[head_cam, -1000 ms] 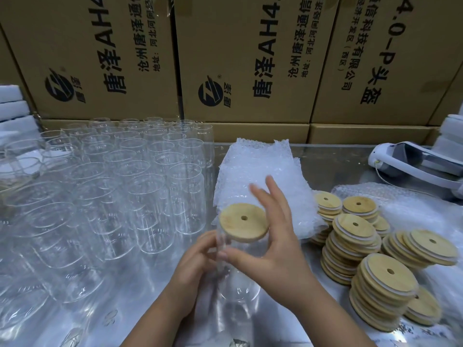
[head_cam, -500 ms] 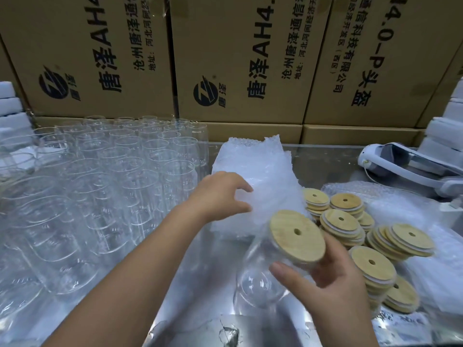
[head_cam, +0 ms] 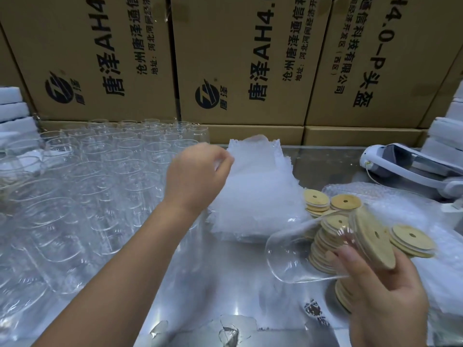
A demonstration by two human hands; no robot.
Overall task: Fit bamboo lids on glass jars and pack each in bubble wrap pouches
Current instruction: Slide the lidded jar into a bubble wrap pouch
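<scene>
Bamboo lid (head_cam: 373, 239) capped 1 empty glass jar (head_cam: 295, 251), which the right hand (head_cam: 383, 296) gripped on its side above the table (head_cam: 225, 284). The left hand (head_cam: 198, 176) pinched the top pouch (head_cam: 255, 169) of the bubble wrap stack (head_cam: 255, 211). Empty open jars (head_cam: 100, 176) crowded the left.

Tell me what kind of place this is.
Probably a packing bench in a warehouse or stockroom: printed cartons stacked behind, rows of empty glass jars, piles of bamboo lids and bubble wrap pouches.

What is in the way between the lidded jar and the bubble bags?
Nothing visible. The right hand holds the lidded jar beside the bubble wrap pouches, only bare table between. The left hand pinches the top pouch.
</scene>
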